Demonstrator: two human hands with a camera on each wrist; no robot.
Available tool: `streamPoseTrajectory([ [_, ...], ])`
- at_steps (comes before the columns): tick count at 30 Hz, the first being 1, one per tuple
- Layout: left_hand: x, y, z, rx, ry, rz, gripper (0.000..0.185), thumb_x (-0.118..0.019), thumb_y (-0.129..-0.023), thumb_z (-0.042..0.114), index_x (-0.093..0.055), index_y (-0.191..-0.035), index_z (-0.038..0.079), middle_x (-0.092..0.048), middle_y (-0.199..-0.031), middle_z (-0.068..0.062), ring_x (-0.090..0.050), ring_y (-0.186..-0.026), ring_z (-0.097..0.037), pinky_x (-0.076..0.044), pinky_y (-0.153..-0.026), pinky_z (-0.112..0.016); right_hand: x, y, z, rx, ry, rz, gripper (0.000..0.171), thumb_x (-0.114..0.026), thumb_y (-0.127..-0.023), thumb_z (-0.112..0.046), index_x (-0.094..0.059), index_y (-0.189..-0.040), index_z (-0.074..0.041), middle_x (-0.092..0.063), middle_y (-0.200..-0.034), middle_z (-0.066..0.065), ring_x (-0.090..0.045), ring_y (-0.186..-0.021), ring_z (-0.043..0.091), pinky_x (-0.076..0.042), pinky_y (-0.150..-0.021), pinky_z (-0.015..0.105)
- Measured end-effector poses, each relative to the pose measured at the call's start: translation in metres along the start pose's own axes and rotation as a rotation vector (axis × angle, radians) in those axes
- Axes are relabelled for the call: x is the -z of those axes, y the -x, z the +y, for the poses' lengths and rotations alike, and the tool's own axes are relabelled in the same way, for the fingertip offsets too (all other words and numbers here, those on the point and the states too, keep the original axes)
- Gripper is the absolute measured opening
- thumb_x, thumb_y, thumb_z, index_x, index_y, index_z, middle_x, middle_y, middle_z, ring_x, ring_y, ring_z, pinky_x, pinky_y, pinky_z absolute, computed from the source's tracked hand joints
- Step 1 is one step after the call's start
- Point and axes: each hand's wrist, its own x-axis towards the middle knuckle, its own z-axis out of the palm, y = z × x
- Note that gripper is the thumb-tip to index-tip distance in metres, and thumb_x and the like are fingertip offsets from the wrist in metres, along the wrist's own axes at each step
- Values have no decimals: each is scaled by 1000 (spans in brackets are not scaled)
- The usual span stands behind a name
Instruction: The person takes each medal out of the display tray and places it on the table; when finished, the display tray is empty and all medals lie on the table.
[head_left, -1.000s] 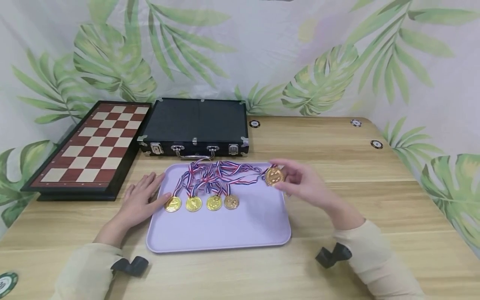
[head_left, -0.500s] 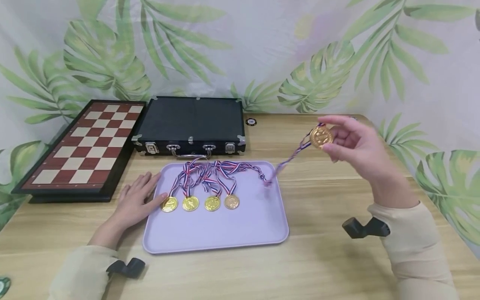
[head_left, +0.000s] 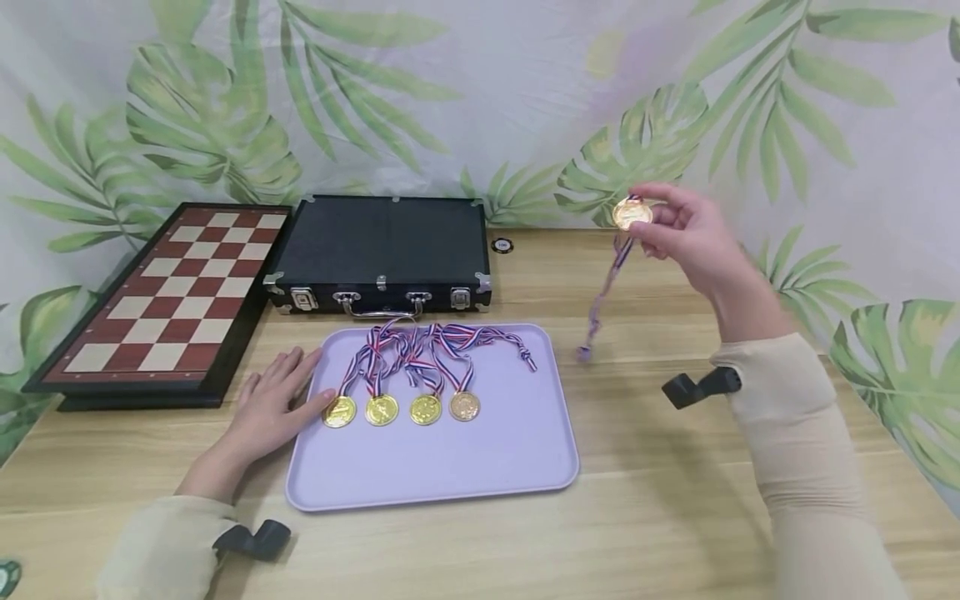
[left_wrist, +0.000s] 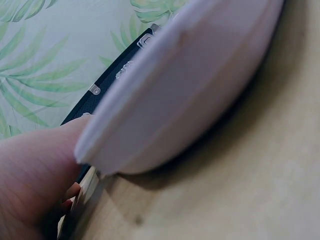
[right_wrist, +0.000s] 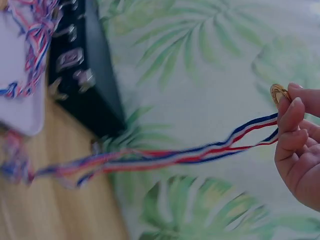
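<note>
My right hand (head_left: 690, 229) pinches a gold medal (head_left: 632, 214) between thumb and fingers, raised above the right side of the table. From it hangs a red, white and blue ribbon (right_wrist: 200, 154), knotted at its lower end and off the tray. My left hand (head_left: 273, 408) rests at the tray's left edge, fingers extended, thumb over the rim by the leftmost medal (head_left: 339, 411). The lilac tray (head_left: 435, 471) bears several medals in a row, gold ones and a bronze-coloured one (head_left: 465, 406). Their striped ribbons (head_left: 408, 350) lie tangled at the back of the tray.
Behind the tray stands a closed black case (head_left: 386, 246) with metal corners and a handle. A checkered board (head_left: 176, 292) lies to its left. One poker chip (head_left: 502, 245) sits right of the case, another (head_left: 9, 575) at the front left. A leaf-patterned cloth (head_left: 525, 100) hangs behind.
My right hand has lifted the medal up and to the right, drawing its ribbon free of the tray. The left hand has stayed at the tray's edge.
</note>
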Motion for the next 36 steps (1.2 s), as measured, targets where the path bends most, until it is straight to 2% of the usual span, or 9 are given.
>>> streamPoseTrajectory([
  [4, 0, 1, 0, 6, -1, 1, 70, -46, -84, 48, -22, -137, 11, -15, -136, -27, -5, -125, -39, 5, -93, -57, 0, -15, 27, -130, 32, 26, 44, -61, -77, 2, -47, -119, 1, -56, -66, 4, -46, -49, 11, -37, -45, 18],
  [7, 0, 1, -1, 3, 1, 6, 69, -46, -84, 48, -22, -137, 11, -16, -136, -27, -5, -125, -39, 4, -93, -58, -1, -18, 40, -155, 64, 26, 46, -60, -78, 0, -44, -121, 3, -56, -67, 3, -45, -49, 11, -36, -45, 18],
  [13, 2, 1, -2, -12, 6, 22, 68, -47, -84, 46, -23, -137, 10, -16, -136, -27, -6, -125, -39, 5, -93, -57, -6, -23, 48, -165, 143, -4, 47, -60, -79, 0, -42, -122, 4, -48, -62, 1, -45, -50, 10, -37, -46, 18],
  [16, 2, 1, -2, -10, 5, 17, 68, -47, -84, 46, -23, -137, 10, -16, -136, -27, -5, -125, -39, 5, -93, -57, -5, -30, 60, -220, 218, -9, 46, -59, -80, -2, -42, -123, 3, -50, -64, 0, -46, -51, 9, -37, -47, 18],
  [21, -1, 0, -1, -5, -2, 8, 69, -47, -84, 47, -23, -137, 10, -16, -136, -27, -6, -125, -39, 4, -93, -58, 4, -37, 96, -332, 325, -22, 46, -59, -81, -6, -42, -124, 1, -53, -71, 3, -47, -54, 8, -38, -50, 20],
  [28, -2, 0, -1, -5, -4, 5, 69, -47, -84, 47, -23, -137, 10, -17, -136, -27, -6, -125, -40, 3, -93, -58, 2, -16, 138, -393, 303, -74, 47, -59, -80, -3, -42, -124, 3, -54, -77, 0, -51, -67, 10, -46, -63, 25],
  [32, -2, -1, -1, -4, -5, 8, 69, -47, -84, 47, -23, -137, 11, -17, -136, -27, -6, -125, -40, 3, -93, -58, 0, -2, 151, -368, 300, -140, 46, -60, -79, -2, -44, -121, 4, -52, -72, 0, -51, -64, 10, -46, -59, 25],
  [36, -1, -1, -2, 0, -1, 7, 69, -47, -84, 47, -23, -137, 11, -16, -136, -27, -6, -125, -40, 4, -93, -58, 0, 6, 158, -351, 375, -200, 47, -63, -76, -3, -47, -120, 1, -52, -66, 3, -51, -58, 13, -45, -53, 25],
])
